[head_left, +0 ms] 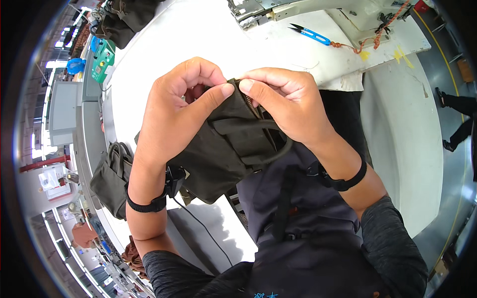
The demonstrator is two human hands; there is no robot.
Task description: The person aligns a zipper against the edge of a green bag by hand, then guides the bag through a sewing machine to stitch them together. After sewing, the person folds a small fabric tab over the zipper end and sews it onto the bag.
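A dark olive bag [213, 159] with a rolled carrying handle [280, 151] hangs over the near edge of the white table, above my lap. My left hand [186, 99] pinches the bag's upper corner between thumb and fingers. Right beside it, my right hand [283, 97] pinches the same corner, next to the end of a brass-toothed zipper [249, 103]. The two thumb tips almost meet at the fabric edge. The fingers behind the cloth are partly hidden.
Blue-handled thread snips [310, 35] on an orange cord lie at the back right, beside a sewing machine [268, 12]. Another olive bag [113, 179] sits at the left edge, and dark bags [126, 20] are at the far left. A person's legs [457, 119] show at far right.
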